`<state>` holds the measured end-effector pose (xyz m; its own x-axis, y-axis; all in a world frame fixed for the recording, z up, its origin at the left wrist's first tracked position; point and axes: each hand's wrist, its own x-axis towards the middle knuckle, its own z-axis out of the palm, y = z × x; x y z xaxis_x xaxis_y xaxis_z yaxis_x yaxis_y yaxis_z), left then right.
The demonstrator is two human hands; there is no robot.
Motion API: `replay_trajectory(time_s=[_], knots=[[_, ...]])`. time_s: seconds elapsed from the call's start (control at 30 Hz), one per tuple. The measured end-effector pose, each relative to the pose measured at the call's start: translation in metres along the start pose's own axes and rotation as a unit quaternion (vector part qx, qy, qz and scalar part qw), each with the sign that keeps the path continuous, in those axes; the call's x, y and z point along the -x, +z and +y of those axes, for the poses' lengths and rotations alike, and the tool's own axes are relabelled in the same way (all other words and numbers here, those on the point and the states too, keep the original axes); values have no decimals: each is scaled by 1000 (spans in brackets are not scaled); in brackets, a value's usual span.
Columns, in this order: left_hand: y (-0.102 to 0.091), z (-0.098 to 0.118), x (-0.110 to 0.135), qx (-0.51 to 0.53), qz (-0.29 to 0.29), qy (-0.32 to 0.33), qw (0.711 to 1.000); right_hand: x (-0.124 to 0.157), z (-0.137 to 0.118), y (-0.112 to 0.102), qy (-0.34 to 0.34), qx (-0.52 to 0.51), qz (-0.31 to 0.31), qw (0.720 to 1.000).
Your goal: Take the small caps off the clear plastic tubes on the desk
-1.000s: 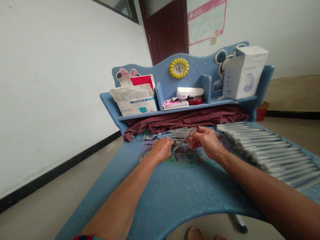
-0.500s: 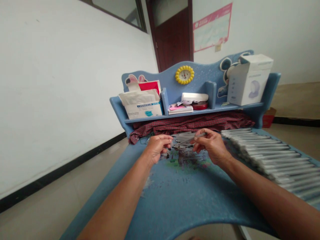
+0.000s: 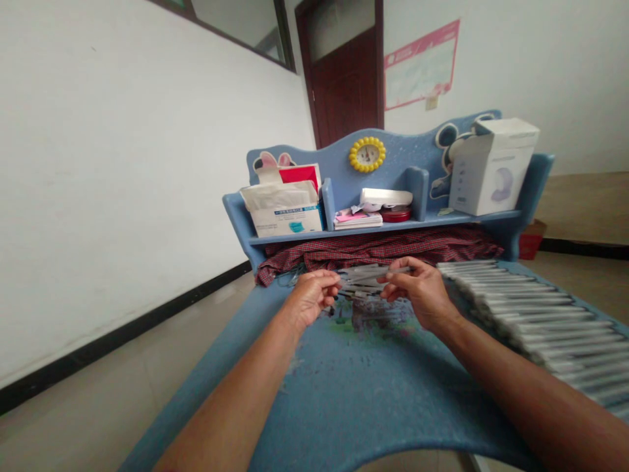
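My right hand point(image 3: 417, 286) is closed in a pinch on a slim grey pen point(image 3: 399, 271), held roughly level with one end pointing left. Facing it, my left hand point(image 3: 317, 295) has its thumb and fingertips pressed together. What it pinches is too small and blurred to name. Between and behind the hands lies a loose pile of similar pens point(image 3: 361, 275) on the blue desk point(image 3: 363, 400). To the right, many more pens point(image 3: 535, 308) lie side by side in a long row, with dark tips toward the right edge.
Behind the pile, a red checked cloth point(image 3: 373, 249) is bunched under the blue shelf point(image 3: 299, 234). On that shelf stand a mask box point(image 3: 289, 221), a stack of papers point(image 3: 358, 221), a red round tin point(image 3: 396, 214) and a white carton point(image 3: 494, 170). A yellow-rimmed dial point(image 3: 367, 154) is mounted above.
The view has tilted slightly, so the scene sits a little lower. My right hand keeps the pen, now held more level. Both hands stay almost in place, still pinched.
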<state>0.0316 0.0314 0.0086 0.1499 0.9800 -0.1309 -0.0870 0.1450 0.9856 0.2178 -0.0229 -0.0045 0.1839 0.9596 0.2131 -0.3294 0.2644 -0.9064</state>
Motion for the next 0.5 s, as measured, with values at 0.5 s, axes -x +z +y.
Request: replay_trajectory(time_s=[0.5], knots=[[-9, 3, -3, 50, -35, -13, 998, -6, 15, -12, -59, 269, -69, 959]])
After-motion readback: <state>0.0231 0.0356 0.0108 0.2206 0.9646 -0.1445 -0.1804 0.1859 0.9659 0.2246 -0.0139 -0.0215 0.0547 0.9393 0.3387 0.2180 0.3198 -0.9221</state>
